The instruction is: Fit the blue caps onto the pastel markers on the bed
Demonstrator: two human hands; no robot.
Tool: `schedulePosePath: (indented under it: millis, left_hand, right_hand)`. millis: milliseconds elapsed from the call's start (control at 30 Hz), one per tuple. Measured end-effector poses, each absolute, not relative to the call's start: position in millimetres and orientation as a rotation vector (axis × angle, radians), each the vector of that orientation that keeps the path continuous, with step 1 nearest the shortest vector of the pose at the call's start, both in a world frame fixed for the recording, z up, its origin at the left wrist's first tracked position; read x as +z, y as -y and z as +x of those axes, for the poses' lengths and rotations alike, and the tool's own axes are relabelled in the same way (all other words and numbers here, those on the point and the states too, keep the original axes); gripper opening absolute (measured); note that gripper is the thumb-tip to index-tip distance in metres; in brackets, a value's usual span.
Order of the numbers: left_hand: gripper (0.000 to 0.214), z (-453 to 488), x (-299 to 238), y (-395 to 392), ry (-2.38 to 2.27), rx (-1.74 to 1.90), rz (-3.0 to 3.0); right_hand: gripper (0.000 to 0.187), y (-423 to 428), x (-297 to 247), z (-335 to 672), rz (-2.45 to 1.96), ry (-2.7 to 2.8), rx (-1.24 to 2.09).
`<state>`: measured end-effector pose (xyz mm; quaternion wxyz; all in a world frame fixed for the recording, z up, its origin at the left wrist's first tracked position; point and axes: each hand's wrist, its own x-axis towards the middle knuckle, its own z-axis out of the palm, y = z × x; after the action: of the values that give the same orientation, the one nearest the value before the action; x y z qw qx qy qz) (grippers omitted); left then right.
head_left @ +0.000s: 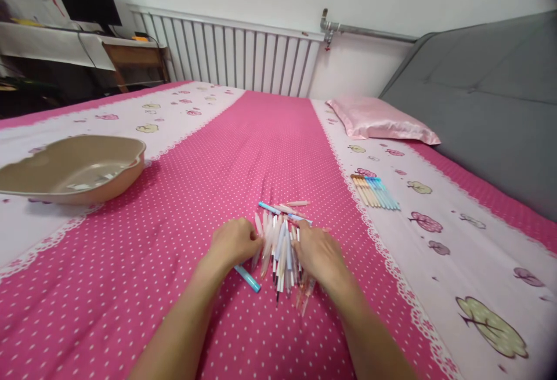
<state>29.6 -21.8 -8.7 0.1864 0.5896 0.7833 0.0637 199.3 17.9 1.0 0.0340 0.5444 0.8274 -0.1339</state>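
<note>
A loose pile of pens point(281, 246) in white, pale pink and blue lies on the bedspread between my hands. My left hand point(235, 243) is at the pile's left side, fingers curled and closed, its thumb side close to a pale pink pen. What it grips, if anything, is hidden. From under that hand a bright blue pen point(248, 279) sticks out toward me. On the right edge of the pile rests my right hand point(319, 252), fingers bent in against the pens. Its fingertips are partly hidden, and I cannot make out what they hold. Another blue pen point(268, 207) lies at the far edge.
Right of the pile, a neat row of brown-and-cream and blue pens point(375, 192) lies on the bedspread point(270, 136). A beige basin point(130, 165) with small pale pieces inside stands at left. A pink pillow point(383, 119) lies by the grey headboard point(487, 78).
</note>
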Motion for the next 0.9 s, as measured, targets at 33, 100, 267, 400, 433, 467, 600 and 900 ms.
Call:
schedulePosePath:
  millis: [33, 100, 267, 400, 433, 467, 600, 900]
  left_hand:
    - [0.022, 28.6, -10.8, 21.6, -2.177, 0.189, 1.675]
    - [0.019, 27.2, -14.4, 21.0, -2.133, 0.206, 1.683]
    - [0.014, 26.9, -14.4, 20.3, -2.084, 0.279, 1.624]
    - [0.011, 22.8, -10.7, 19.7, -2.04, 0.552, 1.539]
    - [0.012, 21.5, -9.7, 19.4, -2.02, 0.636, 1.503]
    - [0.014, 20.6, -8.7, 19.2, -1.981, 0.725, 1.469]
    - [0.024, 22.9, -5.0, 18.3, -1.758, 1.067, 1.376]
    - [0.023, 60.9, -8.0, 25.4, -1.338, 1.446, 1.252]
  right_hand:
    - [0.036, -18.2, 0.3, 199.4, 1.669, -2.548, -0.422]
    - [0.039, -19.5, -0.6, 200.3, 1.667, -2.552, -0.463]
    - [0.043, -24.1, -3.2, 201.6, 1.7, -2.567, -0.591]
    - [0.045, -27.5, -7.5, 201.9, 1.71, -2.604, -0.688]
    - [0.045, -28.5, -8.2, 202.4, 1.71, -2.627, -0.737]
    - [0.044, -29.6, -8.5, 203.2, 1.713, -2.653, -0.8]
    - [0.039, -34.7, -5.3, 208.5, 1.733, -2.79, -1.12]
    - [0.045, -27.0, 22.6, 217.0, 1.856, -3.036, -2.052]
